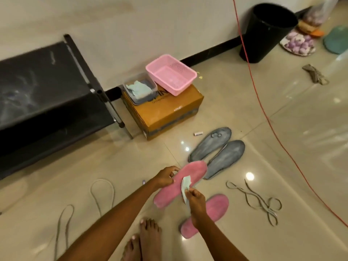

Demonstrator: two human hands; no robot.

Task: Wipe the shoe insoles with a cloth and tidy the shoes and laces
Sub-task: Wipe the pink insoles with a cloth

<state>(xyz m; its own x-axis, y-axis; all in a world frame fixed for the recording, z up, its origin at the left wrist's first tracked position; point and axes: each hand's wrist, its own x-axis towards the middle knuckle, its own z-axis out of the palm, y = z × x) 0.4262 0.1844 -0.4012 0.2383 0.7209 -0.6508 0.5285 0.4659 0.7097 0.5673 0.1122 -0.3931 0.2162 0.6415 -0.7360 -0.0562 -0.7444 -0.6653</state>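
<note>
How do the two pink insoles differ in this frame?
The upper pink insole is held by the left hand, while the lower pink insole lies on the floor untouched. The right hand pinches a cloth against the upper one; no cloth touches the lower one. The right forearm partly hides the lower one, while the upper one shows almost whole. Both share colour and shape.

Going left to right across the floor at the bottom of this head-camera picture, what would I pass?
Loose laces → bare feet → the pink insole lying on the floor → a tangled bunch of laces → the red cord.
</note>
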